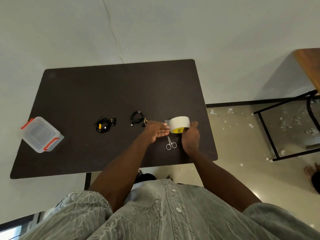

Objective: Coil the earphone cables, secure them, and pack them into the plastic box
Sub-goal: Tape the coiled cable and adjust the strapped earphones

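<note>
Right hand (190, 137) gripping tape roll (179, 123); left hand (156, 131) straight-fingered, touching its tape end.

Even, soft indoor light fills the scene, moderately bright. The dark brown rectangular table (103, 94) looks matte, with only a faint pale sheen near its right edge. The glossy beige tiled floor (242, 135) reflects light. Shadows are weak and diffuse. Wide-angle distortion bends straight lines toward the frame edges. Focus is slightly soft throughout; small objects lack fine detail.
</note>
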